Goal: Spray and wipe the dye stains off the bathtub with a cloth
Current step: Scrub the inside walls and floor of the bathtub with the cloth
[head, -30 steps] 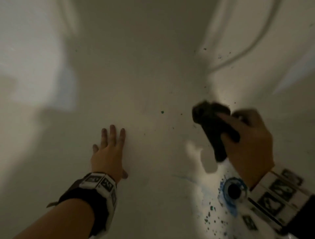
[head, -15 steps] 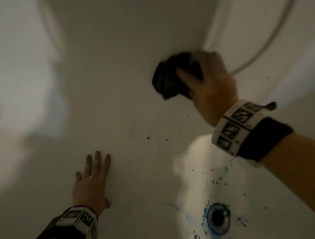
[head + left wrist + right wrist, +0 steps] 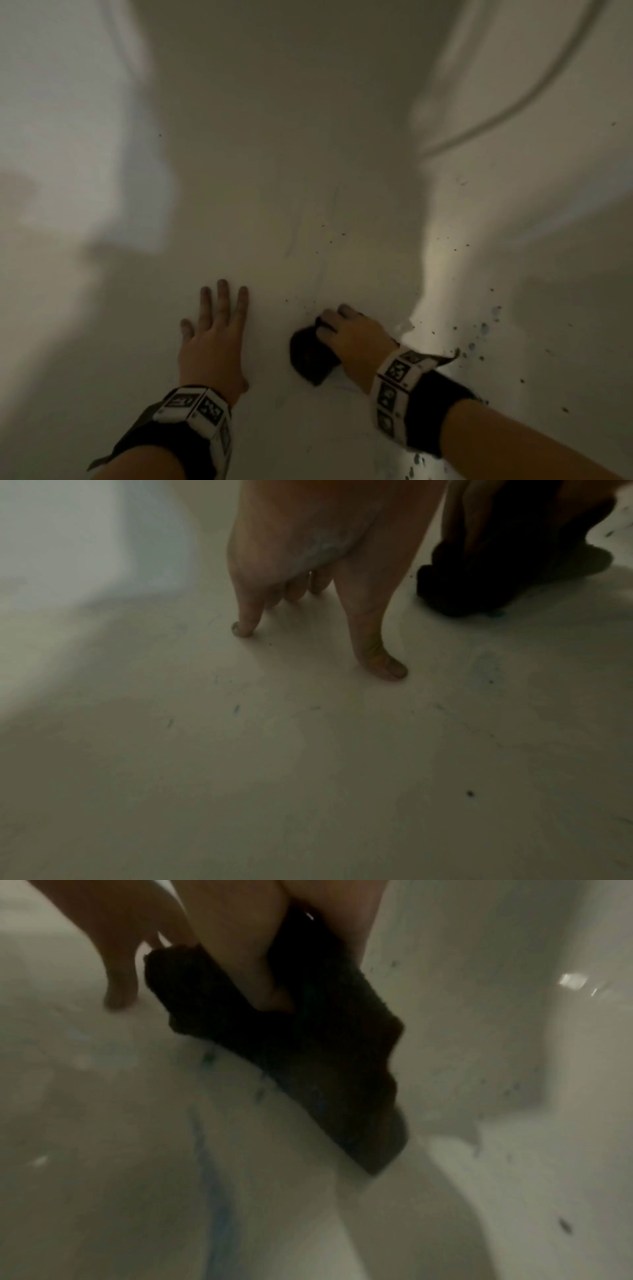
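You have one dark cloth [image 3: 310, 356], bunched into a wad and pressed against the white bathtub [image 3: 281, 171] floor, low and right of centre in the head view. Your right hand [image 3: 356, 342] grips it: the thumb [image 3: 260, 969] curls into the folds and the fingers [image 3: 334, 317] bend over its top edge. Dye stains [image 3: 478, 339] lie as many small dark specks, too many and too blurred to count, thickest on the lit slope to the right of the cloth, with a few more scattered just ahead of it. In the right wrist view one blue streak [image 3: 209, 1177] runs down the tub surface below the cloth. Nothing stands between the cloth and the nearest specks.

Your left hand [image 3: 212, 339] lies palm-down on the tub floor, near the cloth's left side but apart from it, holding nothing; its fingers [image 3: 222, 301] are straight and slightly spread, tips pointing away from you. Each wrist carries one band [image 3: 394, 380] with black-and-white markers.
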Action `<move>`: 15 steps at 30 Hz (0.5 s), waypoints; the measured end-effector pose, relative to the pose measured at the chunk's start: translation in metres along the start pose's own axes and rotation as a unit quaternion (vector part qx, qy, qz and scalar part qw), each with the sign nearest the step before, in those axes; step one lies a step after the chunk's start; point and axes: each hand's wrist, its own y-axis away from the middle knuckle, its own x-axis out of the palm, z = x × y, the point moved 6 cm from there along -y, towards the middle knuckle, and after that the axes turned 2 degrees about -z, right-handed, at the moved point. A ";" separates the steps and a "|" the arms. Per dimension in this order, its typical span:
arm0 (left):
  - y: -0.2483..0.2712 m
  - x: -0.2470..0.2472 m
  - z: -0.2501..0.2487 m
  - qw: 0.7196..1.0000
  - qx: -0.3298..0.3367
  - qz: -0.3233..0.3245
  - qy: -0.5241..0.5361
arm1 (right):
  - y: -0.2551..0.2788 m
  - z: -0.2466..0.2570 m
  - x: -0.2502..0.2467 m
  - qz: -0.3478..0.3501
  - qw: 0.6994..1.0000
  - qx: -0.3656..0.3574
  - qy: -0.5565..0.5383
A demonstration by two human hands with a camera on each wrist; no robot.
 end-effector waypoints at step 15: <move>-0.003 0.001 0.002 1.000 -0.005 -0.010 0.003 | -0.067 0.012 -0.023 0.036 0.998 0.028 0.044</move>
